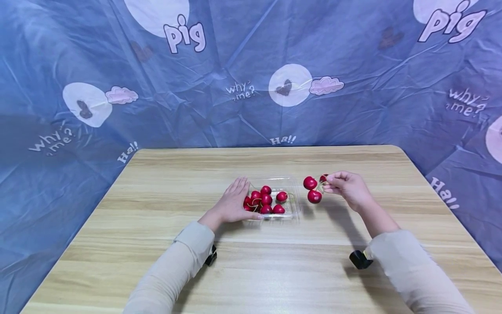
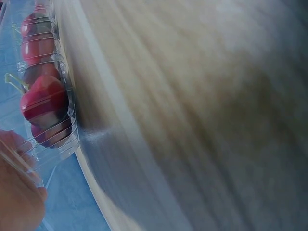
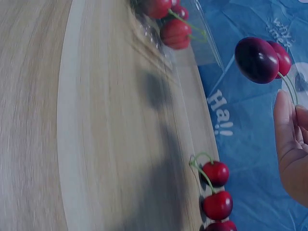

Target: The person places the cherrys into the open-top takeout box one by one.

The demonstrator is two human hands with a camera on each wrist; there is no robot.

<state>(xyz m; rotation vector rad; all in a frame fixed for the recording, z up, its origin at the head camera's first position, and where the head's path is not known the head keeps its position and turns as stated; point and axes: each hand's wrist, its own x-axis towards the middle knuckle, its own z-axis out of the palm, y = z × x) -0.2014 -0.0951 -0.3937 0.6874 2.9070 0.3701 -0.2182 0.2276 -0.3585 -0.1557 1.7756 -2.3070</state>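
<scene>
My left hand (image 1: 233, 203) lies over the left end of a clear plastic box (image 1: 292, 213), its fingers extended at the back and the thumb along the front rim. Several red cherries (image 1: 266, 199) with green stems sit in the box, some partly covered by that hand. To the right of the box, my right hand (image 1: 347, 187) pinches thin green stems between thumb and fingertips. Two dark red cherries (image 3: 257, 60) hang from them above the table. Another cherry (image 1: 323, 178) shows partly behind the right fingertips in the head view.
The right wrist view shows several more cherries (image 3: 217, 205) on the wooden table (image 1: 282, 270), near its far edge in that view; my right hand hides most of this spot from the head camera. A blue printed cloth (image 1: 219, 117) hangs behind the table.
</scene>
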